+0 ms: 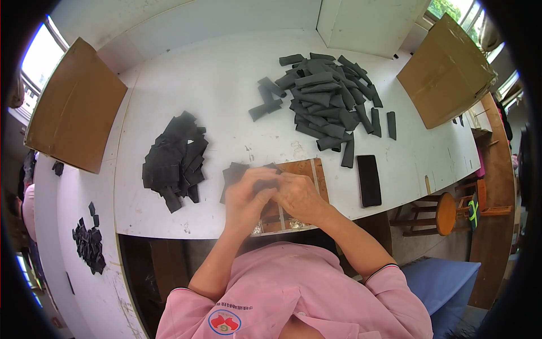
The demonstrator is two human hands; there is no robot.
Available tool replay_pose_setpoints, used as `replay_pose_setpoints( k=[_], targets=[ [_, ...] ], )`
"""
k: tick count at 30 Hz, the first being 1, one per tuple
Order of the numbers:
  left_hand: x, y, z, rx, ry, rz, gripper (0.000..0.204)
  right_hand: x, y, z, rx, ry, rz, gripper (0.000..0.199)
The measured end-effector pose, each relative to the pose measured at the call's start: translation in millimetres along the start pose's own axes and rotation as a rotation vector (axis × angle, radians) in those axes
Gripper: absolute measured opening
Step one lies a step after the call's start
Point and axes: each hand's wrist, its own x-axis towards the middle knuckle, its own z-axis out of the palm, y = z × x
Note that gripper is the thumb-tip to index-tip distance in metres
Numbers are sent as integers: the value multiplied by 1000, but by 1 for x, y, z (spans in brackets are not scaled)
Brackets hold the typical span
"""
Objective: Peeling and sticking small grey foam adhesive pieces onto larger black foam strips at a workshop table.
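Both hands meet at the near edge of the white table (226, 85), over a brown board (302, 169). The left hand (245, 198) and right hand (299, 196) pinch a flat black piece (237, 172) between them. Flat black pieces (175, 161) are heaped to the left; rolled black tubes (327, 99) lie far right, a black phone (368, 179) just right.

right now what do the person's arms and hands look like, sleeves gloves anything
Both forearms are bare, and neither the left hand nor the right hand wears a glove. The person wears a pink short-sleeved shirt with dark trim at the sleeve cuffs and a round red-and-blue emblem on it.
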Motion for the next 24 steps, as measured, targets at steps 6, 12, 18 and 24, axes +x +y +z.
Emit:
replay_pose_setpoints(
  k=[6,12,18,24],
  targets=[
    [-6,1,-3,-99,-66,5,16,1,-1,0,-17,-54,-23,25],
    [-2,7,-1,-167,-16,-62,20,1,4,-4,21,-88,-22,21],
    [2,-6,1,-63,-155,-109,13,-14,14,12,138,-50,21,19],
    [1,13,4,-68,-63,-97,10,-4,-1,-6,158,-38,0,19]
  ],
)
